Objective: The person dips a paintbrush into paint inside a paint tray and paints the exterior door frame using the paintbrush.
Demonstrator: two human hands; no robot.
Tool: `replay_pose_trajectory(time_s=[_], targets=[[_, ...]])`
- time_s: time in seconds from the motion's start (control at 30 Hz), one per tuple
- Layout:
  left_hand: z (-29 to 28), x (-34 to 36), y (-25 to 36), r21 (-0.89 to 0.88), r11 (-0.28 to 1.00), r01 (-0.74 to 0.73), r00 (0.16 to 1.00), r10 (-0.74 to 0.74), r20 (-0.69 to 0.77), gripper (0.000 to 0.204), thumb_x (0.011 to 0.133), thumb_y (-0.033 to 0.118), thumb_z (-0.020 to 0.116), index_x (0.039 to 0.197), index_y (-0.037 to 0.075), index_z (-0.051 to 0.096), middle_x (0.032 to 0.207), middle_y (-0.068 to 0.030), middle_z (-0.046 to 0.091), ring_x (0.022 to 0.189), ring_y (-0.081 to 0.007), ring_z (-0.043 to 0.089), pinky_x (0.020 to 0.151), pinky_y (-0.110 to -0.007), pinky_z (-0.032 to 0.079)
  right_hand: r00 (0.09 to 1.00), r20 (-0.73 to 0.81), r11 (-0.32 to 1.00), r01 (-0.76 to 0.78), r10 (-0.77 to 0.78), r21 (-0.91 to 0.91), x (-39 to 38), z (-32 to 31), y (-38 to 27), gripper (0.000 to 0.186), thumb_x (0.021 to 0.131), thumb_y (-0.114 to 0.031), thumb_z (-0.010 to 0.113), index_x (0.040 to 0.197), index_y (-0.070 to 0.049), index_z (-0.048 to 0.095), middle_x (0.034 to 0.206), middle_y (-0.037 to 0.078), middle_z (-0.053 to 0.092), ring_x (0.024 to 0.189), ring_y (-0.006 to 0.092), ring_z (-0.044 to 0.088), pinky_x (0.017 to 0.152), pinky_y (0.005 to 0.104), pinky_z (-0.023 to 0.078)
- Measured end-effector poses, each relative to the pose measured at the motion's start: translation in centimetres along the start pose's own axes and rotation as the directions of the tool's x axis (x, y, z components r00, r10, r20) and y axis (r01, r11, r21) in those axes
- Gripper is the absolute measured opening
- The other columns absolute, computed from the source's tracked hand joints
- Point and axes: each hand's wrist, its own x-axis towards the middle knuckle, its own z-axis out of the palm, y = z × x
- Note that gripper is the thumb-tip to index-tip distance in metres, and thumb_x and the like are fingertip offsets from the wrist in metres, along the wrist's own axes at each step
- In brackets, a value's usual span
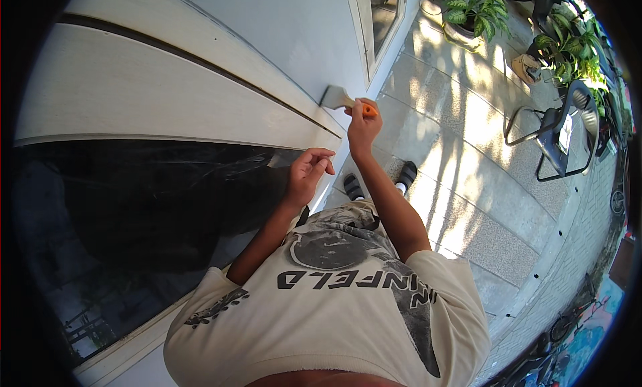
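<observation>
My right hand (pixel 364 127) is closed around the orange handle of a putty knife (pixel 336 97). The knife's wide, flat grey blade spreads toward the white wall panel (pixel 294 39) and seems to meet its surface near the corner edge. Lower and to the left, my left hand (pixel 310 176) hovers by the frame edge beside the dark glass pane (pixel 160 206). Its fingers are loosely bent and a little apart, with nothing visible in them.
A paved walkway (pixel 461 153) with sun patches runs along the right. On it stand a potted leafy plant (pixel 468 26) and a dark metal-framed chair (pixel 562 130). Bicycles (pixel 568 320) are at the lower right. My sandalled feet (pixel 406 176) are beside the wall.
</observation>
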Motion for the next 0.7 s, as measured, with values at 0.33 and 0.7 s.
replay_pose_trajectory(time_s=[0.33,0.7], targets=[[-0.4,0.1,0.1,-0.009,1.0,-0.018,1.0,0.018,-0.022,0.019,0.099,0.005,0.053,0.116,-0.001,0.061,0.087,-0.0056,0.063,0.082,-0.0118,0.059,0.081,-0.026,0.046,0.994,0.049,0.886,0.067,-0.101,0.459,0.9,3.7,-10.5,0.018,0.099,-0.01,0.061,0.105,0.006,0.059,0.095,0.014,0.064,0.078,0.0239,0.071,0.072,0.0364,0.063],[-0.1,0.8,0.5,-0.001,0.999,-0.033,0.999,0.033,0.028,0.019,0.099,0.005,0.052,0.115,-0.002,0.061,0.087,-0.0061,0.063,0.081,-0.0117,0.06,0.08,-0.026,0.046,0.996,-0.069,0.981,0.047,-0.061,-0.187,1.2,-2.8,2.5,0.016,0.095,-0.012,0.065,0.097,0.004,0.066,0.072,0.006,0.066,0.067,0.0133,0.067,0.063,0.0249,0.054]])
